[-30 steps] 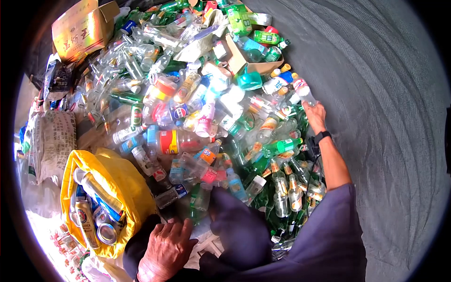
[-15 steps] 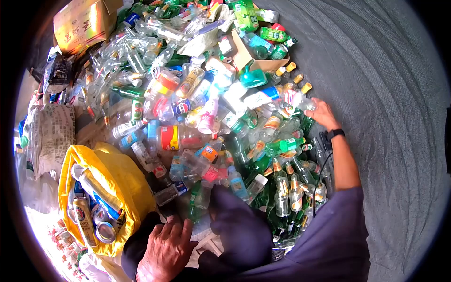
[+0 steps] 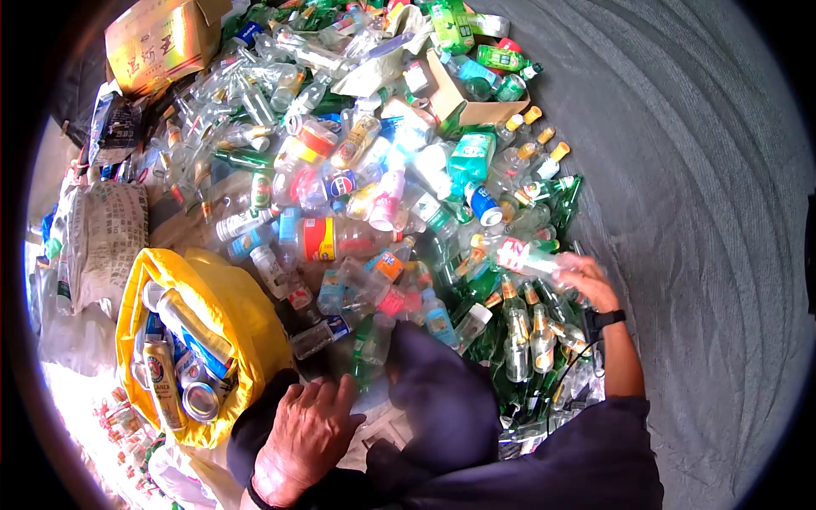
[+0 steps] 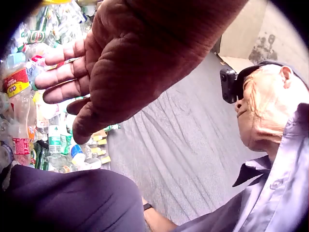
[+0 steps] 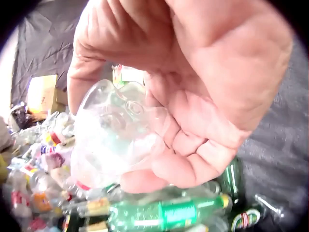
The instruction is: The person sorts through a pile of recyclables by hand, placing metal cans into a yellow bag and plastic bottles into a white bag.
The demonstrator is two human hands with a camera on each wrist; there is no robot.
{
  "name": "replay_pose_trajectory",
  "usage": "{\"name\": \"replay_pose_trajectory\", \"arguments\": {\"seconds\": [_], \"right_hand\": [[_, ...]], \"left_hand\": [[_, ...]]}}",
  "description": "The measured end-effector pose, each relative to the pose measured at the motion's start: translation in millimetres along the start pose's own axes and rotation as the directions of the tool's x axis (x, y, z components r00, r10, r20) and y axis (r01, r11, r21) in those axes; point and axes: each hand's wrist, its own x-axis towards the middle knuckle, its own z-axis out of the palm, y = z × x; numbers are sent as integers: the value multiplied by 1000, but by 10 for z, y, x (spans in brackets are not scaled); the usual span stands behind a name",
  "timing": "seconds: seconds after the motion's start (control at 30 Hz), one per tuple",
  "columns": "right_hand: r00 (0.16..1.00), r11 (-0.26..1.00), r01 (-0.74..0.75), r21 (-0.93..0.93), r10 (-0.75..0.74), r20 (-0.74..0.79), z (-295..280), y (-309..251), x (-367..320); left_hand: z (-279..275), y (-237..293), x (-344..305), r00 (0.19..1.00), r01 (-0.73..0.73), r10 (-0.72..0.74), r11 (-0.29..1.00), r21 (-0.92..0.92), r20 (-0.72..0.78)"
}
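My right hand [image 3: 585,279] grips a clear plastic bottle [image 3: 527,257] with a pink-and-white label round its base, over the right side of a bottle pile. The bottle lies roughly level, its neck pointing left. In the right wrist view, fingers and thumb curl round the bottle's lobed bottom [image 5: 118,135]. Beneath it are a green plastic bottle [image 5: 178,212] and glass bottles. My left hand [image 3: 310,429] is over my left leg, palm down and holding nothing. The left wrist view shows its fingers [image 4: 63,75] extended and relaxed.
A yellow bag [image 3: 255,340] of drink cans [image 3: 161,382] stands at the left. Beyond the pile are a printed carton [image 3: 161,51] and a cardboard tray [image 3: 484,112] with bottles. A stuffed woven sack [image 3: 106,242] sits far left. Dark cloth [image 3: 688,255] stretches along the right.
My right hand has drawn the clear bottle from the pile's far right edge toward my body. A teal bottle and a blue can near there have shifted. The left hand stays about where it was.
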Motion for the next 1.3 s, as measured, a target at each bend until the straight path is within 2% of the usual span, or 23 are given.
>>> {"name": "replay_pose_trajectory", "arguments": {"seconds": [0.07, 0.1, 0.13, 0.17, 0.2, 0.27, 0.3, 0.33, 0.4, 0.43, 0.47, 0.53, 0.6, 0.7, 0.73, 0.8, 0.83, 1.0, 1.07, 1.17, 1.23, 1.27, 1.3], "right_hand": [[978, 995, 41, 88, -58, 200, 165, 574, 164], [982, 989, 140, -36, -134, 133, 360, 987, 203], [973, 959, 229, -165, -219, 78, 585, 865, 132], [977, 963, 164, -215, -128, 173, 670, 707, 38], [924, 912, 320, -255, -242, 296, 795, 1123, 305], [953, 854, 108, -509, 55, 296, 1017, 982, 339], [959, 773, 100, -627, 94, 268, 1091, 642, 300], [957, 773, 101, -626, 96, 273, 1165, 660, 417], [997, 842, 74, -534, -71, 27, 1283, 775, 681], [964, 819, 176, -546, -257, -75, 1314, 702, 806], [885, 777, 273, -567, -435, -169, 1322, 604, 973], [890, 762, 161, -627, -386, -241, 1263, 352, 1353], [842, 756, 146, -638, -434, -322, 1276, 205, 1738], [832, 805, 11, -593, -336, -440, 1350, 277, 2295], [836, 803, 17, -595, -338, -433, 1399, 239, 2340], [888, 746, -229, -625, -102, -448, 1498, 213, 2400], [867, 740, -201, -642, -171, -468, 1570, 239, 2390], [925, 851, -109, -515, -104, -366, 1679, 252, 2041], [988, 927, -26, -374, -34, -153, 1652, 328, 1855], [979, 971, 78, -225, -117, -165, 1684, 524, 1578], [980, 977, 145, -157, -163, -113, 1690, 355, 1217], [907, 859, 309, -409, -395, -143, 1726, 911, 1475], [960, 919, 260, -295, -278, -19, 1691, 687, 1282]], "left_hand": [[7, -3, 1, 1000, -5, 5, 1000, -8, -15], [19, -9, -2, 1000, -4, 4, 1000, -7, -11], [33, -14, -3, 1000, 0, 0, 1000, -6, -18], [33, -17, -5, 1000, 5, -5, 1000, -4, -25], [11, -15, -8, 1000, 9, -9, 1000, -2, -20], [-40, -5, -7, 992, 35, -37, 999, 18, 118], [-43, -8, -10, 992, 40, -42, 999, 18, 121], [-40, -10, -11, 992, 37, -39, 999, 17, 118], [-43, -12, -10, 993, 35, -36, 999, 10, 115], [-60, -9, -12, 992, 28, -30, 1000, 11, 125], [-64, -9, -10, 991, 24, -25, 1000, 12, 133], [-42, -23, -9, 995, 28, -27, 1000, -10, 95], [-45, -31, -10, 998, 29, -27, 999, -29, 52], [-98, -34, -14, 999, 29, -28, 1000, -10, 37], [-110, -45, -15, 998, 31, -30, 999, -18, 59], [-107, -62, -21, 996, 40, -37, 999, -33, 85], [-106, -71, -29, 996, 40, -37, 999, -28, 78], [-97, -65, -87, 997, 32, -31, 999, -3, 75], [-75, -67, -115, 999, 3, -4, 1000, 19, 54], [-56, -54, -144, 1000, -6, 5, 998, 56, 27], [12, -77, -166, 999, -31, 33, 998, 60, -32], [38, -93, -173, 999, -31, 33, 997, 66, -36], [50, -103, -178, 997, -36, 41, 997, 73, -61]]}}
